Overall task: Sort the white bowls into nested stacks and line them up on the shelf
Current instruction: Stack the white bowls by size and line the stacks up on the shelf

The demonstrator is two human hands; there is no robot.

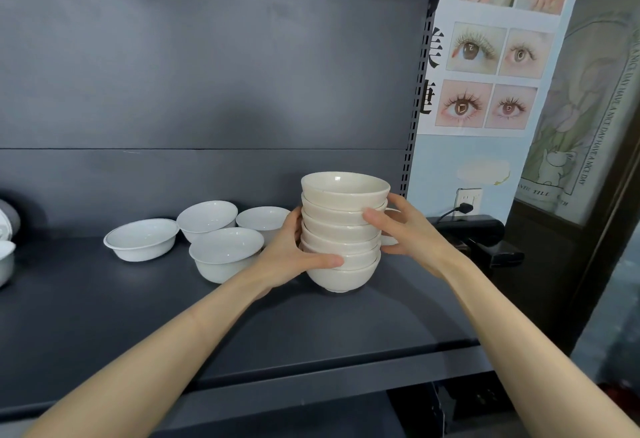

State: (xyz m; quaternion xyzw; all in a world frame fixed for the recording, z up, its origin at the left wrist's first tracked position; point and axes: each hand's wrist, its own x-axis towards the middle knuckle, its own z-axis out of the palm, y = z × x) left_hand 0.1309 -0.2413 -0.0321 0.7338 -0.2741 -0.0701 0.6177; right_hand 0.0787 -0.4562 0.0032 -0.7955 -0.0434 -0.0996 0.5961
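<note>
1. One nested stack (341, 229) of about seven cream-white bowls is on the right part of the dark shelf (311, 326), near the right post. Its foot seems to touch the shelf board, but I cannot tell if the full weight rests there already.
2. The left hand (294, 254) grips the stack low on its left side. The thumb lies across the front of the lower bowls, and the other fingers go behind them.
3. The right hand (408, 229) grips the stack higher on its right side. The thumb presses the front of the upper bowls, and the fingers curl round the back.
4. I judge this one stack as finished. It only needs to be let go in its place.
5. Left of the stack stand four loose bowls (227, 252) of a brighter white, close together and not nested. The nearest one is just beside the left hand. The leftmost looks wider and flatter than the others.
6. A small white piece (389, 240) shows behind the stack, past the right hand. It is mostly hidden, so I cannot say what it is.
7. At the far left edge more white dishes (5, 261) are cut off by the view.
8. What is left, in my judgement, is to sort the loose bowls by shape, nest them and set the new stacks in a line with the first.
</note>
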